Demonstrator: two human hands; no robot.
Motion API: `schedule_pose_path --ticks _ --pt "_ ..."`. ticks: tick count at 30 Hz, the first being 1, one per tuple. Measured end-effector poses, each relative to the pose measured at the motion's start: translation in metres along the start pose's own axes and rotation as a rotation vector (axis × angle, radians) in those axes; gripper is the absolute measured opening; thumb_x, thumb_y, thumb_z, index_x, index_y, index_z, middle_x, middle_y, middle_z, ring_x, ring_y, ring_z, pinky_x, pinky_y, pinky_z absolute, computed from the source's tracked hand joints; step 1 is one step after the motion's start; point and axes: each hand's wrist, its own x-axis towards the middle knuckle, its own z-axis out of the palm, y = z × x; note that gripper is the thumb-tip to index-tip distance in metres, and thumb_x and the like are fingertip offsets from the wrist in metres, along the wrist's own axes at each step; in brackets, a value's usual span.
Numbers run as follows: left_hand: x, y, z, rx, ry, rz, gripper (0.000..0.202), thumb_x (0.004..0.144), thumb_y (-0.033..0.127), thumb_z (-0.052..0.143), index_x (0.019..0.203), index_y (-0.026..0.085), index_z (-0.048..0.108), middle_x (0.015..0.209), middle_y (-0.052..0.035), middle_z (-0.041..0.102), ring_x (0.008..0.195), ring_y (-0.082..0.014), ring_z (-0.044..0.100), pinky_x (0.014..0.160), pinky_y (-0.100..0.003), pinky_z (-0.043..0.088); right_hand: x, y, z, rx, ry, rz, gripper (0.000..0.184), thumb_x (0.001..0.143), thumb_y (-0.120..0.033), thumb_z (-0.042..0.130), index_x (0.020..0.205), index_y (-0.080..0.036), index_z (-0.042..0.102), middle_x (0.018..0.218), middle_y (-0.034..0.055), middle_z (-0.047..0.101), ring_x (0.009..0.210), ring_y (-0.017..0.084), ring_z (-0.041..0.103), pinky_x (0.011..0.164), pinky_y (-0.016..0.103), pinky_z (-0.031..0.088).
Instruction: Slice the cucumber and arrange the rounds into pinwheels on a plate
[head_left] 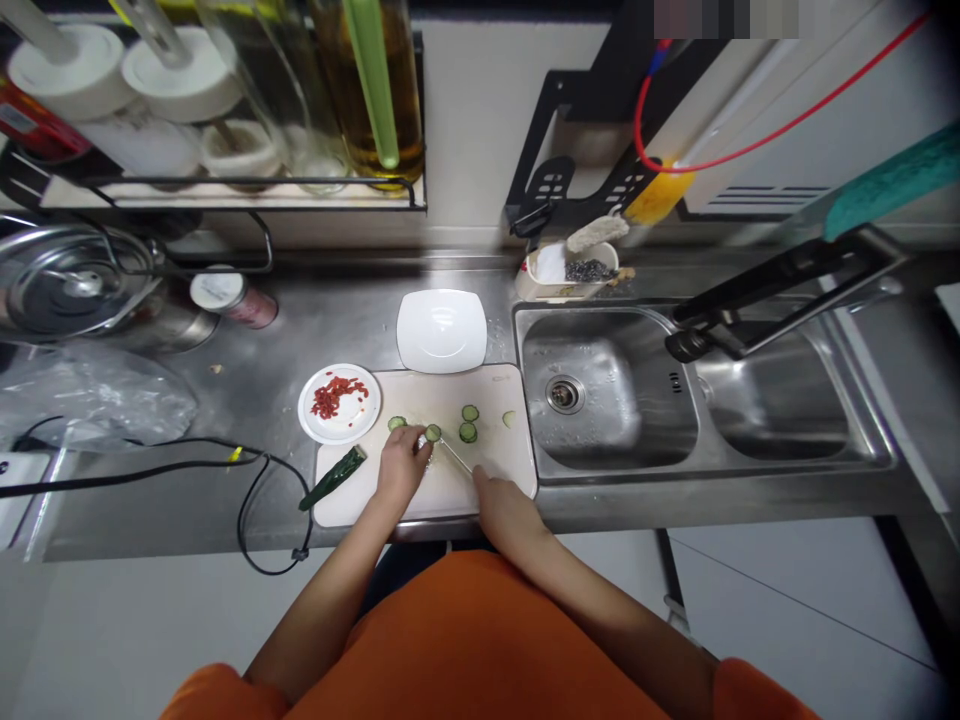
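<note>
My right hand (510,512) is closed around the handle of a small knife (456,457), its thin blade slanting up and left over the white cutting board (450,500). At the blade's far end is a cucumber slice (433,432), which my left hand (403,464) holds with bent fingers. Another slice (397,423) lies just behind the left fingers. Two round slices (469,432) and a pale piece (509,418) rest on the board's right half. A dark green length of cucumber (334,477) lies across the board's left edge.
A small plate of red bits (339,435) overlaps the board's back left corner. Behind the board stands a white square dish (441,330). The steel sink (611,455) with its black faucet (686,345) is on the right. A black cable (240,520) loops at left.
</note>
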Motion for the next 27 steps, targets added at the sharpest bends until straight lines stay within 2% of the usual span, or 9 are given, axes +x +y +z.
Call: schedule_pose_path --ticks 11,21,24,27 --pt "0.002 0.002 0.0 0.007 -0.006 -0.038 0.022 0.075 0.02 0.057 0.096 0.019 0.064 0.092 -0.0066 0.062 0.086 -0.019 0.058 0.083 -0.032 0.047 0.005 0.0 0.006 0.031 -0.007 -0.033 0.034 0.086 -0.005 0.036 0.118 -0.011 0.043 0.098 0.0156 0.065 0.096 0.024 0.062 0.076 0.031 0.045" --pt "0.009 0.011 -0.004 0.04 -0.042 -0.096 0.016 0.069 0.018 0.058 0.084 0.019 0.062 0.073 -0.0018 0.056 0.07 -0.016 0.054 0.069 -0.027 0.043 -0.016 0.014 0.008 0.05 -0.075 0.064 0.041 0.083 0.0 0.029 0.117 -0.014 0.047 0.098 0.0151 0.065 0.094 0.026 0.063 0.07 0.032 0.047" --pt "0.009 0.015 -0.007 0.0 -0.08 -0.118 0.007 0.072 0.019 0.055 0.076 0.02 0.06 0.068 0.001 0.057 0.065 -0.0136 0.053 0.064 -0.024 0.041 -0.017 0.018 0.009 0.054 -0.059 0.072 0.042 0.082 0.0 0.029 0.117 -0.014 0.047 0.097 0.0155 0.065 0.094 0.025 0.063 0.07 0.031 0.047" --pt "0.008 0.015 -0.014 -0.044 -0.085 -0.168 0.01 0.077 0.023 0.051 0.074 0.021 0.06 0.065 0.0031 0.06 0.062 -0.0117 0.055 0.063 -0.022 0.04 -0.015 0.02 0.01 0.065 -0.069 0.074 0.043 0.08 0.0 0.031 0.117 -0.014 0.048 0.098 0.0155 0.065 0.095 0.025 0.062 0.071 0.031 0.047"
